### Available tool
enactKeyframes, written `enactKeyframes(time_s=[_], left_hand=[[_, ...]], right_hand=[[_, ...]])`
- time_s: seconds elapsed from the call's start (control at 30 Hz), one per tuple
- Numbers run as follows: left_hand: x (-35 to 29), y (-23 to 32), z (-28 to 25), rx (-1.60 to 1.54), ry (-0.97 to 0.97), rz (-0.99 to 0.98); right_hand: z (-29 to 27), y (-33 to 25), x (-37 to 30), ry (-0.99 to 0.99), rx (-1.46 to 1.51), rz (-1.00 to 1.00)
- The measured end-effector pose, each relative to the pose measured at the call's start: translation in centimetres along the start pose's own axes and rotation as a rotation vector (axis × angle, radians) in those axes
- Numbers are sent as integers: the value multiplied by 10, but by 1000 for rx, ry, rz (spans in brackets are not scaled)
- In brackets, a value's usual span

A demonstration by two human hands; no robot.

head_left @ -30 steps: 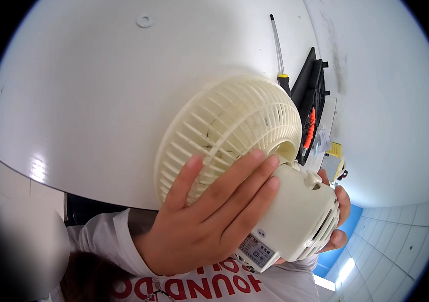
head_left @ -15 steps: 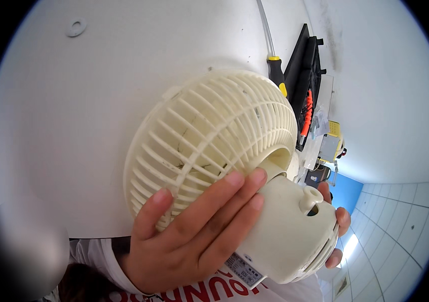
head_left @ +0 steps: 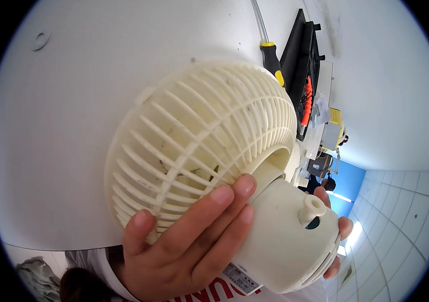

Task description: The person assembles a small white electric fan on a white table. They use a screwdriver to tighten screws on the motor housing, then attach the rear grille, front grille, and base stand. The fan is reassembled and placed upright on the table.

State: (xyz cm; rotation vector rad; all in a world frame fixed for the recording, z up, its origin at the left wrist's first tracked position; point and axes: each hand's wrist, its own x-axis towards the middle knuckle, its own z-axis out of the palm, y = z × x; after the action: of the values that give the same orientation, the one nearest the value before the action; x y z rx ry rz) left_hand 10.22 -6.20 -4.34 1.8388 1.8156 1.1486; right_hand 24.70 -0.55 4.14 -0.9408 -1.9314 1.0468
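A cream-coloured electric fan [head_left: 295,236] is tilted, its round slatted grille [head_left: 199,143] on the white table and its rounded motor housing toward me. My left hand [head_left: 184,246] lies over the lower grille and the neck beside the housing, its fingers bent against the plastic. Only the fingertips of my right hand [head_left: 344,229] show, curled round the housing's far right side; the rest is hidden. A small knob [head_left: 312,209] sticks up from the housing beside a dark hole. Below, a printed label [head_left: 242,278] shows. Dark bits are visible inside the grille.
A screwdriver [head_left: 271,60] with a black and yellow handle lies behind the fan. Next to it an open black case [head_left: 300,65] holds an orange-handled tool [head_left: 306,103]. A white washer-like ring [head_left: 40,40] lies far left. A yellow and grey device [head_left: 332,131] and another person [head_left: 327,183] are farther right.
The fan and both hands have shifted slightly left and the grille looks larger. The table things sit higher and farther left in view. Another person now shows in the background.
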Motion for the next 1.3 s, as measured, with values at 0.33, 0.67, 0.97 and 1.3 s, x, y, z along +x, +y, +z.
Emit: enactKeyframes(time_s=[0.33,0.67,0.97,1.3], left_hand=[[7,-2,-8,-30,-39,30],[13,-1,-14,-212,-7,-10],[30,-6,-10,-113,68,62],[27,-1,-8,-50,76,69]], right_hand=[[-8,43,8,-131,30,-381],[-42,27,38,-470,-37,-269],[-56,42,68,-549,43,-325],[-67,45,71,-618,-70,-433]])
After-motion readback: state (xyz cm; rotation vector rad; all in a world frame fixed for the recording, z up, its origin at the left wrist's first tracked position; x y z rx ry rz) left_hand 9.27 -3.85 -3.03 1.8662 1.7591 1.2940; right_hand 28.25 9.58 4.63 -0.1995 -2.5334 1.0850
